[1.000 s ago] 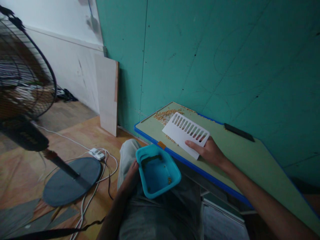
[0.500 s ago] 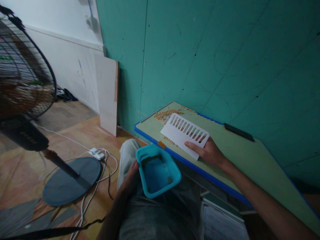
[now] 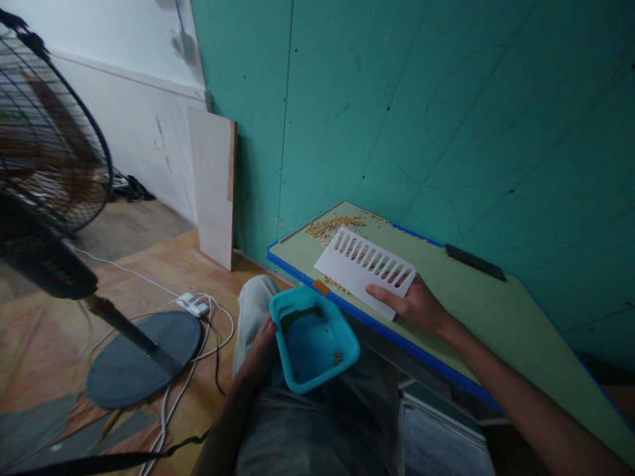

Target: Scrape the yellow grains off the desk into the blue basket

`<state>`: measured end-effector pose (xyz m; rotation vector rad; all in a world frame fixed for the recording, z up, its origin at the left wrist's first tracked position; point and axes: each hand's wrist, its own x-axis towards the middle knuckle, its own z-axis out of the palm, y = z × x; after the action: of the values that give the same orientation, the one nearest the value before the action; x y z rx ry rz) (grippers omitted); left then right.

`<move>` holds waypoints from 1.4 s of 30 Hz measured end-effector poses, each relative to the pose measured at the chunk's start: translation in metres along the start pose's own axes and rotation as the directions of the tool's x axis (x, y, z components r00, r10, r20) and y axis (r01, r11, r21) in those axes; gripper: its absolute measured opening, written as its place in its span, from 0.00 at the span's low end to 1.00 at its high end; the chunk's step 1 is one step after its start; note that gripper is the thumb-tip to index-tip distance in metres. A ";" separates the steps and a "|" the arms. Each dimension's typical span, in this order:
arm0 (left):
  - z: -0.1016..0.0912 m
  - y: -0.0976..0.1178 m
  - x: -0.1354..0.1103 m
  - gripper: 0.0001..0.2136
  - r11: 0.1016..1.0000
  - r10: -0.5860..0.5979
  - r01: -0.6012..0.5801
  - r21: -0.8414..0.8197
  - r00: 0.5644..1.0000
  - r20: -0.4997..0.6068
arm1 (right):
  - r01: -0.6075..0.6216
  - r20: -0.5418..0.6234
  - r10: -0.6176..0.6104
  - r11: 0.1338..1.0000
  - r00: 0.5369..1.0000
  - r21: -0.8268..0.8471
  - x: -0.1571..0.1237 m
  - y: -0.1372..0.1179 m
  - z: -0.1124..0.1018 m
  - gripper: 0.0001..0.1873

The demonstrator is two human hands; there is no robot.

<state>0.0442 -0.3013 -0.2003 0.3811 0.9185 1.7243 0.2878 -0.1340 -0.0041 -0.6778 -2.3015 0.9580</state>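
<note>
My right hand grips the near right corner of a white slotted plastic scraper, thumb on top. The scraper is held tilted over the left part of the table. Small tan beans lie heaped beyond its far edge, and a few more lie by its near edge. Above my lap, my left hand holds a blue plastic basin by its left side, close below the table's front edge. A few beans sit inside the basin. The fingers under it are hidden.
A standing fan is at the left, its round base on the floor beside a white power strip and loose cables. A white board leans against the green wall. A dark strip lies along the table's back edge.
The scraper has shifted slightly left and toward the table's front edge with my right hand. My left hand and the basin stay where they were. The fan head has turned a little.
</note>
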 end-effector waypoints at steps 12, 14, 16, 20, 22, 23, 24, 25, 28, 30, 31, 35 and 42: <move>-0.002 0.002 0.001 0.43 1.000 0.005 -0.005 0.031 1.000 -0.009 | -0.005 0.025 0.005 1.000 1.000 0.003 -0.001 0.000 0.000 0.18; -0.002 0.002 0.002 0.43 0.999 0.005 -0.005 0.033 1.000 -0.006 | 0.000 0.033 0.001 1.000 0.999 -0.003 -0.001 0.000 0.000 0.19; -0.003 0.002 0.003 0.44 0.999 0.008 -0.008 0.037 1.000 0.002 | 0.003 0.044 -0.003 1.000 0.999 -0.004 -0.002 0.000 0.000 0.19; -0.004 -0.002 0.004 0.43 0.999 0.018 -0.019 0.038 1.000 0.016 | 0.014 0.047 -0.014 1.000 0.999 0.009 -0.002 0.000 0.001 0.19; -0.003 -0.003 0.004 0.42 1.000 0.023 -0.023 0.019 0.999 0.024 | 0.010 0.044 -0.010 1.000 0.999 0.003 -0.001 0.000 0.001 0.19; -0.002 -0.003 0.003 0.42 1.000 0.019 -0.020 0.010 0.999 0.026 | 0.008 0.043 -0.008 1.000 0.999 -0.002 -0.001 0.000 0.001 0.20; -0.001 -0.003 0.002 0.42 1.000 0.013 -0.013 0.004 1.000 0.025 | 0.007 0.044 -0.007 1.000 0.999 -0.006 -0.001 0.001 0.001 0.21; -0.001 -0.003 0.002 0.42 1.000 0.003 -0.004 0.003 1.000 0.022 | 0.007 0.046 -0.007 1.000 0.999 -0.008 -0.001 0.001 0.001 0.21; -0.001 -0.002 0.000 0.43 1.000 -0.013 0.013 0.015 1.000 0.009 | 0.016 0.059 -0.016 1.000 0.998 -0.001 -0.001 0.002 0.001 0.20; -0.003 -0.003 0.001 0.43 1.000 -0.008 0.008 0.019 1.000 0.006 | 0.015 0.065 -0.016 1.000 0.998 0.007 -0.001 0.001 0.001 0.19; -0.004 -0.003 0.001 0.43 1.000 -0.002 0.002 0.018 1.000 0.005 | 0.015 0.065 -0.015 1.000 0.998 0.009 -0.001 0.001 0.001 0.19; -0.005 -0.003 0.003 0.43 0.999 0.014 -0.014 0.033 1.000 0.003 | 0.007 0.069 -0.008 1.000 0.998 0.020 -0.001 -0.002 0.002 0.18; -0.009 -0.007 0.007 0.39 0.997 0.047 -0.050 0.055 0.998 0.050 | 0.002 0.077 -0.005 0.999 0.997 0.043 -0.002 -0.005 0.002 0.17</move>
<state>0.0397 -0.2977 -0.2126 0.4835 0.9305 1.7286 0.2870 -0.1393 -0.0023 -0.6292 -2.3415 1.0458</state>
